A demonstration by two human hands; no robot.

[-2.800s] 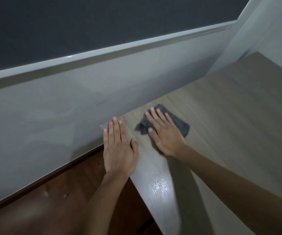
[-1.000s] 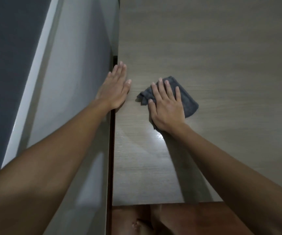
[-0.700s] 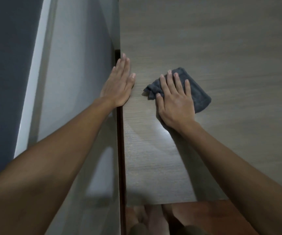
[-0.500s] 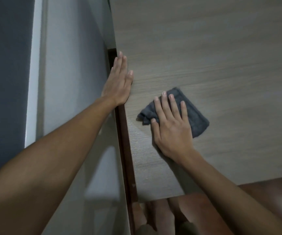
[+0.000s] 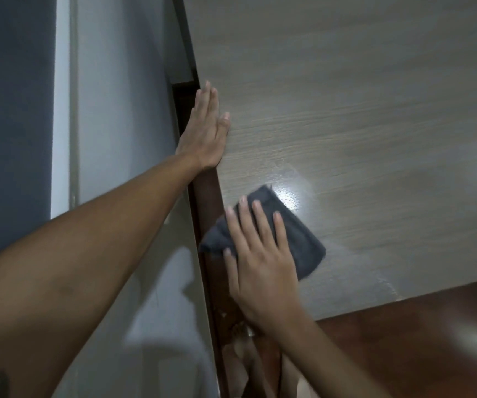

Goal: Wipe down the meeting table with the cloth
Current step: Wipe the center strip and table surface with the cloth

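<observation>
Grey woodgrain laminate covers the tabletop [image 5: 346,124] that we see from the head camera, with a bright glare patch just beyond the fingertips of our right hand [image 5: 260,262]. That hand lies flat, fingers straight and slightly spread, pressing down on the dark grey cloth [image 5: 303,242], which sits folded under the palm and fingers near the tabletop's near left corner; part of the cloth sticks out past the thumb side and overhangs the tabletop's left edge, and another part shows to the right of the little finger. Our left hand [image 5: 205,133] is farther forward along that same left edge, open with fingers straight and together, its palm resting on the tabletop and holding nothing. To the left of the left hand stands a pale grey wall [image 5: 116,110]. Below the right wrist, reddish-brown floor [image 5: 418,340] shows beyond the tabletop's near edge.
</observation>
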